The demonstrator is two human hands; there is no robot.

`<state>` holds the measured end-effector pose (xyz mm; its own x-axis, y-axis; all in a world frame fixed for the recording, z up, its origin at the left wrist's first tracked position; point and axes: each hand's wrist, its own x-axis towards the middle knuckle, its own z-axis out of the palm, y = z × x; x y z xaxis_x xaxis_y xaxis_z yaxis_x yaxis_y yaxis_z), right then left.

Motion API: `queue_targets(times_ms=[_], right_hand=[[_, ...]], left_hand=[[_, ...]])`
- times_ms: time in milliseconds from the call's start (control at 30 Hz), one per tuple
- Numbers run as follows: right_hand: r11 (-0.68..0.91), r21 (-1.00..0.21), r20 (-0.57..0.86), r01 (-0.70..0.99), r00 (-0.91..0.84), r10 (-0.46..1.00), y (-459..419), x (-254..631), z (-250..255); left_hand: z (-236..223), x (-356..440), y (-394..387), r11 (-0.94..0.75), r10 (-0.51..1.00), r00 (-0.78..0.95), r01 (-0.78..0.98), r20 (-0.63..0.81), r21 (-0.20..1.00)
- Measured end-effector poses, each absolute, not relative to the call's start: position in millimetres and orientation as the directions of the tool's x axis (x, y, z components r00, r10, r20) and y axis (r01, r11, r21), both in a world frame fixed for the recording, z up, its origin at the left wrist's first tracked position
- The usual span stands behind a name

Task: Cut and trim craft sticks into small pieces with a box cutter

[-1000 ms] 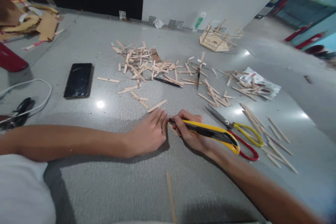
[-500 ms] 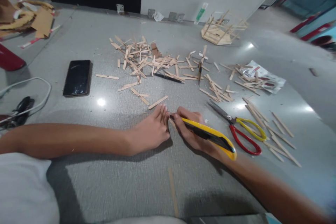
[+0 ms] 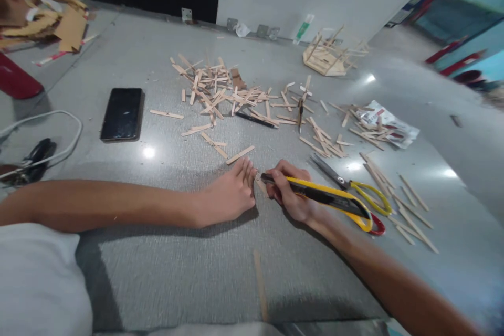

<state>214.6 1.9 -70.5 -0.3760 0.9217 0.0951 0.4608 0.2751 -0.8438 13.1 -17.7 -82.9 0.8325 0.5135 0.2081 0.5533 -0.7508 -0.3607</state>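
My right hand (image 3: 289,189) is closed around a yellow and black utility knife (image 3: 326,195), its tip pointing left toward my left hand. My left hand (image 3: 232,194) presses its bunched fingers down on a small wooden stick (image 3: 261,187) on the grey table. Part of that stick shows between the two hands; the rest is covered by my left fingers. Just beyond my left fingertips lies another short wooden stick (image 3: 240,155). Scissors (image 3: 334,172) with one yellow and one red handle lie behind the knife, which partly hides the red loop.
A heap of cut sticks (image 3: 212,84) spreads across the middle, with a black pen (image 3: 256,119) at its near edge. Longer sticks (image 3: 409,215) lie at right. A phone (image 3: 123,114) rests at left; a hexagonal stick frame (image 3: 328,55) stands at the back.
The knife has moved slightly right, away from my left fingers, and swung flatter. More of the stick between my hands shows. The view has shifted a little.
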Motion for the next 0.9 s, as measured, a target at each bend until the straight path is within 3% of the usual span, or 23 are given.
queue_targets(times_ms=[900], right_hand=[[0.238, -0.848, 0.050, 0.473, -0.375, 0.926, 5.0, 211.6, -71.0]], left_hand=[[-90.0, 10.9, -18.6, -0.722, 0.487, 0.826, 0.563, 0.283, -0.402]])
